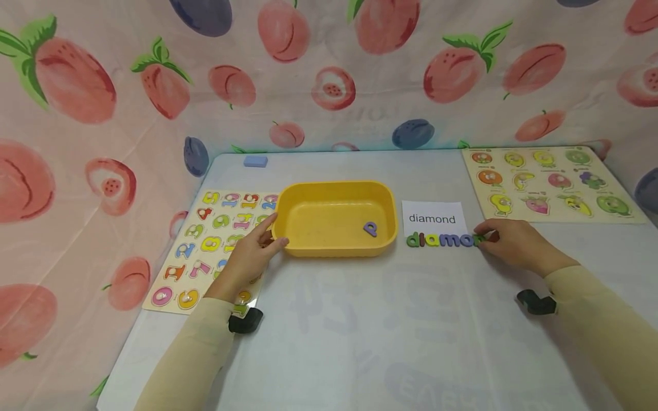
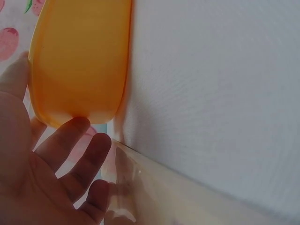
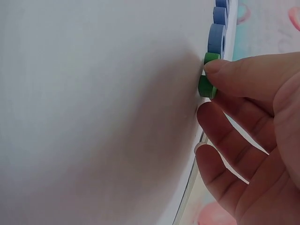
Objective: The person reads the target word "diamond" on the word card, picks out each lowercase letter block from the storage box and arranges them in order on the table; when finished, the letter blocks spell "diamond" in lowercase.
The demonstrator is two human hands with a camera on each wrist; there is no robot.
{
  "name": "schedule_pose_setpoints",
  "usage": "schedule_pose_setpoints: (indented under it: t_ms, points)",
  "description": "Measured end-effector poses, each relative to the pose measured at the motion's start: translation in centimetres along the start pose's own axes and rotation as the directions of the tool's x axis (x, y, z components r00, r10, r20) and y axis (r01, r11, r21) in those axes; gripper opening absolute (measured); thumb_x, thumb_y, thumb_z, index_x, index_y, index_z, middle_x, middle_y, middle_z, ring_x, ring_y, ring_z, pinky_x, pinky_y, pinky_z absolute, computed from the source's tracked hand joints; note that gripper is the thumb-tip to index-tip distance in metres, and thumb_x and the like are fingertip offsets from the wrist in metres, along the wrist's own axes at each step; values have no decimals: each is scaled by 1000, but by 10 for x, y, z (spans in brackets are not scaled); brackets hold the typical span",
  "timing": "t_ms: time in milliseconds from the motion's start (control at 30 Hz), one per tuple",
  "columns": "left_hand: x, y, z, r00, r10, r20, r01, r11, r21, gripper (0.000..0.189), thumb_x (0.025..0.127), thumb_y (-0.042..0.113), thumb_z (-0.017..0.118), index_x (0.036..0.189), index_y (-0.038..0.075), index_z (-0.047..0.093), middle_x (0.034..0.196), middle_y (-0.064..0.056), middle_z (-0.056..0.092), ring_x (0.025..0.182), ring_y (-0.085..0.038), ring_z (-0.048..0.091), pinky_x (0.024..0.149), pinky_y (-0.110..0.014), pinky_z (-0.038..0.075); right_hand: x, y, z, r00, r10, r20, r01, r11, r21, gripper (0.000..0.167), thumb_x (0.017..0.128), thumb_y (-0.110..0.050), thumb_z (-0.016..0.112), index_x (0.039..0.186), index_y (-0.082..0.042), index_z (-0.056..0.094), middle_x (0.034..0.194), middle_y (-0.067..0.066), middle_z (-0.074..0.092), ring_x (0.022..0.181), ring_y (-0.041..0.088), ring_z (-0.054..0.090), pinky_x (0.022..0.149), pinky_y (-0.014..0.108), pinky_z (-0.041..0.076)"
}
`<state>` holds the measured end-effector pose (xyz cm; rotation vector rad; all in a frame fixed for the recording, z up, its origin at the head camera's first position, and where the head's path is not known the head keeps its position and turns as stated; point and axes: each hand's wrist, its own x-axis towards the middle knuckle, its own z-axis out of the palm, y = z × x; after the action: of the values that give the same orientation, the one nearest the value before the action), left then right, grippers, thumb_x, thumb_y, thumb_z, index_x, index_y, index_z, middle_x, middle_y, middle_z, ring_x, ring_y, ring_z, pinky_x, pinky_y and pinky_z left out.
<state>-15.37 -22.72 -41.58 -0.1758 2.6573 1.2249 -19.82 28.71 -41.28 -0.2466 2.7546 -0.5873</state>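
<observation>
At its left end, the yellow plastic tray (image 1: 334, 251) is held by my left hand (image 1: 252, 254), thumb over the rim and fingers against the outer wall. A purple letter (image 1: 370, 229) lies inside the tray towards the right. My right hand (image 1: 519, 242) pinches a green letter n (image 3: 207, 86) between thumb and fingers, at the right end of a row of colourful letters (image 1: 449, 240) reading "diamo". Just above that row lies a white card (image 1: 434, 208) printed "diamond". The right fingers partly cover the n in the head view.
A number puzzle board (image 1: 177, 260) lies under my left forearm, left of the tray. The fruit puzzle board (image 1: 555, 182) is at the back right. Near the back edge sits a blue block (image 1: 255, 161). A fruit-patterned cloth (image 1: 334, 125) hangs behind the table.
</observation>
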Motion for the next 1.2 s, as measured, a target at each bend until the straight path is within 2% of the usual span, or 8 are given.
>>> schedule_pose_setpoints:
  t_ms: [600,833,1000,1200]
  points:
    - [-1,1,-1,1000,9,1,-9,1000,8,74,95,51,64,158,44,24,148,-12,51,136,-31,46,109,-54,37,-1,1,-2,1000,-1,-8,1,1000,-7,36,94,-14,68,124,4,62,105,18,67,96,35,59,86,56,50]
    - [0,1,-1,1000,7,4,-8,1000,10,74,95,52,64,158,45,24,149,-12,50,136,-31,45,110,-54,37,-1,-3,-2,1000,11,-1,-11,1000,-6,40,94,-15,68,128,4,60,112,22,64,102,39,56,90,59,48]
    - [0,0,-1,1000,9,4,-9,1000,6,74,95,51,64,158,45,24,147,-11,51,133,-30,47,109,-53,38,-2,-10,-2,999,-34,-19,33,999,-28,42,93,-16,70,128,4,61,123,28,60,116,47,51,97,65,42]
    - [-1,1,0,1000,-1,5,1,1000,3,74,95,51,64,158,45,24,149,-11,50,135,-31,46,109,-54,37,2,-17,2,995,-97,-11,97,994,-51,39,92,-16,71,125,4,64,125,28,61,119,47,50,100,66,39]
